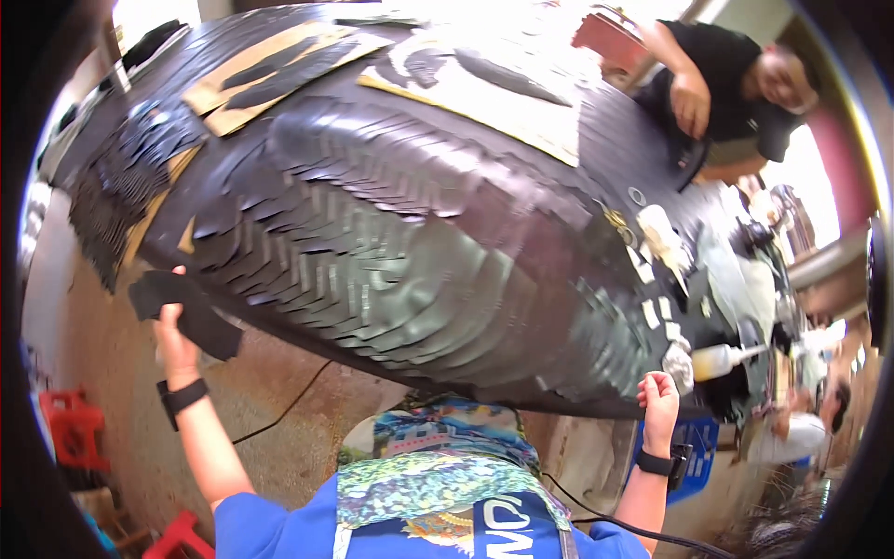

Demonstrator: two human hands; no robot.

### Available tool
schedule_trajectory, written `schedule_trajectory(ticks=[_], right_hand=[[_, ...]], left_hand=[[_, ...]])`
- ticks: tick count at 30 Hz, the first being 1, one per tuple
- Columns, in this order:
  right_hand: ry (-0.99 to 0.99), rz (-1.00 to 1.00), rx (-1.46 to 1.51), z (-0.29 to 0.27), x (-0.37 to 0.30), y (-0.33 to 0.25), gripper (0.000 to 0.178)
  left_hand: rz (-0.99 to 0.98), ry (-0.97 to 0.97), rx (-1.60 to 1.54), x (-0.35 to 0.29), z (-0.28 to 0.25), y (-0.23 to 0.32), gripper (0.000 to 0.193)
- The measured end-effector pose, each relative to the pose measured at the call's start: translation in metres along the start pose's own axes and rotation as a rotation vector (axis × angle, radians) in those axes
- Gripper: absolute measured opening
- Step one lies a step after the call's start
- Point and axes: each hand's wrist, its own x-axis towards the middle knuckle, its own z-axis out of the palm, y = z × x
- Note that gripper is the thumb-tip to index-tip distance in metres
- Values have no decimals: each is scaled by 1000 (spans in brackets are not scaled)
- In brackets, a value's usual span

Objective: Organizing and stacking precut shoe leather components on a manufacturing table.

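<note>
Off the table's near left edge, my left hand point(175, 343) grips a flat, black, curved piece point(207, 323) between thumb and fingers. My right hand point(659, 405) is raised at the near right edge with its fingers curled in; whatever they may hold is too small to make out. Close beside it are a crumpled white wad point(678, 363) and a squeeze bottle point(715, 361) with a pale nozzle. Between my hands, many dark, shiny strips point(372, 270) lie overlapped in fanned rows across the dark-covered table point(615, 140).
Tan boards point(223, 119) with black cut pieces lie at the far side. Striped black sheets point(116, 200) hang at the left end. A second squeeze bottle point(656, 228) and small white pieces point(650, 312) are to the right. Another person point(726, 84) leans in across the table. Red stools point(73, 429) stand lower left.
</note>
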Motion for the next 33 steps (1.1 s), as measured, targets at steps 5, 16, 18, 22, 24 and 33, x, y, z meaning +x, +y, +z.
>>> schedule_trajectory(ticks=[5, 16, 18, 22, 24, 33], right_hand=[[371, 95, 8, -44, -17, 75, 7], [-343, 489, 926, 32, -57, 32, 22], [-366, 484, 970, 40, -57, 26, 27], [-372, 514, 1276, 50, -59, 25, 27], [-308, 494, 1307, 54, -63, 24, 27], [-248, 280, 799, 65, -57, 13, 26]], left_hand=[[-200, 11, -2, 74, -70, -27, 24], [-215, 55, 120, 113, -87, -32, 19], [-219, 67, 129, 114, -83, -32, 18], [-218, -2, 136, 117, -89, -32, 18], [-241, 0, 105, 114, -86, -32, 18], [-260, -18, 118, 116, -87, -31, 22]])
